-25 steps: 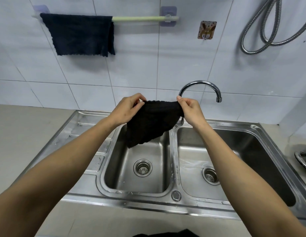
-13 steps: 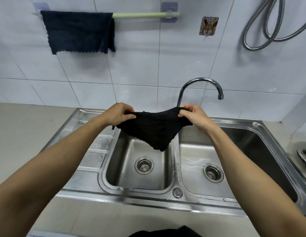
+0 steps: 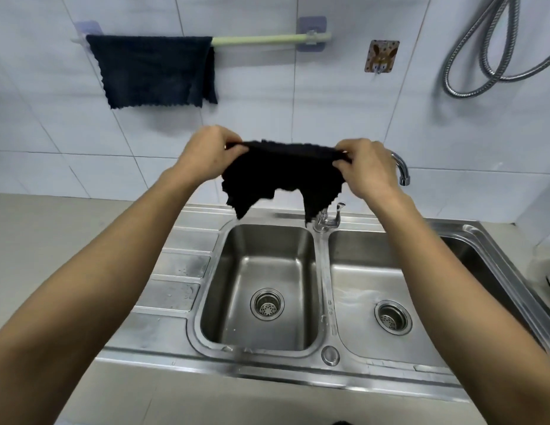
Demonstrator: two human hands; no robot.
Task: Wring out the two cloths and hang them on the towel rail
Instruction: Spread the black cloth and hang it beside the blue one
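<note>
left hand (image 3: 210, 154): fingers curled over the left top corner of the black cloth (image 3: 283, 176), gripping it
right hand (image 3: 366, 167): fingers curled over the right top corner, gripping it
black cloth: stretched between both hands, top edge roughly level, bottom hanging ragged in two points — held in the air above the back edge of the sink (image 3: 181, 302), mostly over the left basin (image 3: 258, 289)
blue cloth (image 3: 154, 70): draped over the left end of the rail (image 3: 255, 39), hanging flat against the tiles, one corner folded at its right side
rail: pale green bar on the wall, right half bare, clipped into a stick-on bracket (image 3: 312, 33) at its right end
tap (image 3: 401, 167): curved spout showing just right of the right hand, base partly behind the black cloth
right basin (image 3: 365, 302): thin film of water near its drain (image 3: 392, 317)
wall extras: hook (image 3: 380, 56) with a cartoon sticker right of the rail — metal hose (image 3: 482, 56) looped in the top right corner
arms: both bare, reaching forward over the sink
</note>
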